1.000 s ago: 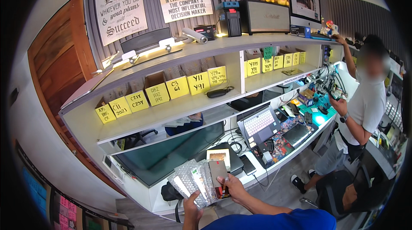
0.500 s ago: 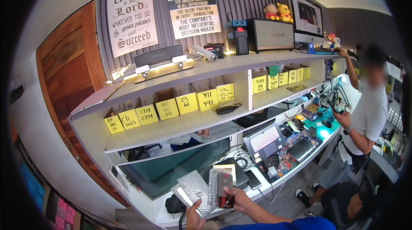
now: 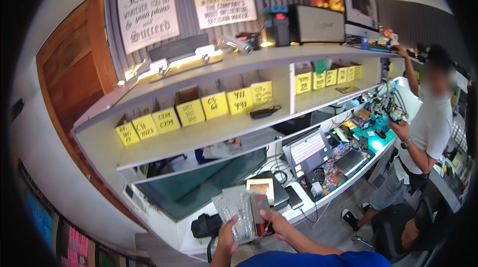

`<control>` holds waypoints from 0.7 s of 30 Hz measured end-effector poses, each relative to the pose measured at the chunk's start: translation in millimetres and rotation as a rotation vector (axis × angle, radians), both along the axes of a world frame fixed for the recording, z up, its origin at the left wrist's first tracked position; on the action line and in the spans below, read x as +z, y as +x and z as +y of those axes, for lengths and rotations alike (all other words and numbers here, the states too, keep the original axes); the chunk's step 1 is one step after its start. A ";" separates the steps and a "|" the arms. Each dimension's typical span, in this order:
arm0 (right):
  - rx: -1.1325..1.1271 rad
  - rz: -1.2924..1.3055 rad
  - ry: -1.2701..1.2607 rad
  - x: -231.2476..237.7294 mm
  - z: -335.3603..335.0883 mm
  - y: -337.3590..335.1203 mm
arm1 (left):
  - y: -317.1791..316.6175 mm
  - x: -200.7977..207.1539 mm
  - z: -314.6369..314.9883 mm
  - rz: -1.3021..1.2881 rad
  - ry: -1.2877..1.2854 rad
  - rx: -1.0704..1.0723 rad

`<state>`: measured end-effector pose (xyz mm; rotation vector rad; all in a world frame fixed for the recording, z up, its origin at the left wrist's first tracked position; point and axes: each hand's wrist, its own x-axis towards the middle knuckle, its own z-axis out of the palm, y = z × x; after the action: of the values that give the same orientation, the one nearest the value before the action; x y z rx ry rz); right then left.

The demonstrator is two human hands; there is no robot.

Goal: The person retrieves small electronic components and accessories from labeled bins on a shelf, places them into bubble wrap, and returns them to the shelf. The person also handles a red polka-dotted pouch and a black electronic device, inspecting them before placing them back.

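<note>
Over the front edge of the white desk (image 3: 186,239), my left hand (image 3: 227,234) grips a clear bubble-wrap pouch (image 3: 233,209) with its fingers closed. Against that pouch, a flat dark package (image 3: 260,212) with a reddish lower part is pinched by my right hand (image 3: 276,223). What lies inside the bubble wrap cannot be made out. Just beyond the held items is a pale square box (image 3: 262,187) with a brownish centre. A black bag-like object (image 3: 205,225) sits on the desk left of my hands.
A shelf holds several yellow-labelled boxes (image 3: 189,113) and a black key fob-like item (image 3: 265,112). Below stand a large dark screen (image 3: 199,190) and an open laptop (image 3: 308,155). At right, a person in a white shirt (image 3: 430,117) stands by a black chair (image 3: 413,234).
My view has shifted, so the shelf and wall sit higher. The bubble-wrap pouch has turned more upright and lies closer to the dark package. Both hands keep their hold.
</note>
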<state>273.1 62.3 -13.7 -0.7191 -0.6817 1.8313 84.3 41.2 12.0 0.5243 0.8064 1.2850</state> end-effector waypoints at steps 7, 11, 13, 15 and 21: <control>-0.007 0.201 0.025 24.6 3.0 20.8 | -1.4 18.3 12.5 -0.093 0.132 0.019; 0.028 0.061 0.105 46.3 3.6 14.0 | 2.5 37.4 14.5 0.046 0.121 0.021; 0.015 -0.058 0.130 39.2 10.1 9.7 | 0.3 32.9 17.6 0.011 0.125 0.034; -0.001 -0.036 0.077 39.5 13.8 7.0 | -2.0 35.1 21.1 -0.095 0.071 0.029; -0.070 0.058 0.057 8.1 19.0 14.3 | 1.2 25.2 19.1 -0.060 0.102 0.053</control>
<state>287.4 81.3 -5.6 -0.6417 -0.6602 1.7547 85.5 60.3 37.2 0.5463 0.7113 1.3900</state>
